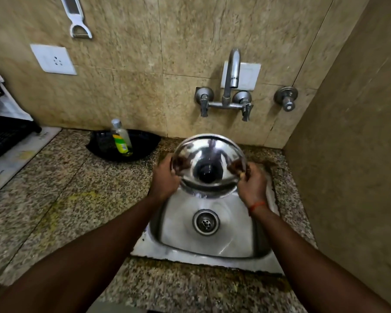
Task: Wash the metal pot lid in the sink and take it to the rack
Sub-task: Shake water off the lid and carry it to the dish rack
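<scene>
A round shiny metal pot lid [208, 154] with a dark knob at its middle is held tilted over the back of the steel sink [212, 245]. My left hand [166, 177] grips its left rim and my right hand [251, 181] grips its right rim. A thin stream of water drips from the lid's lower edge into the basin. The wall tap [231, 71] hangs above the lid; no water visibly runs from its spout. A black dish rack [2, 132] shows partly at the far left edge.
A dish soap bottle [121, 137] lies in a black tray [142, 143] on the granite counter [66, 188] left of the sink. A wall [352, 154] stands close on the right. A socket plate [53, 59] and a hanging peeler [77, 19] are on the tiled back wall.
</scene>
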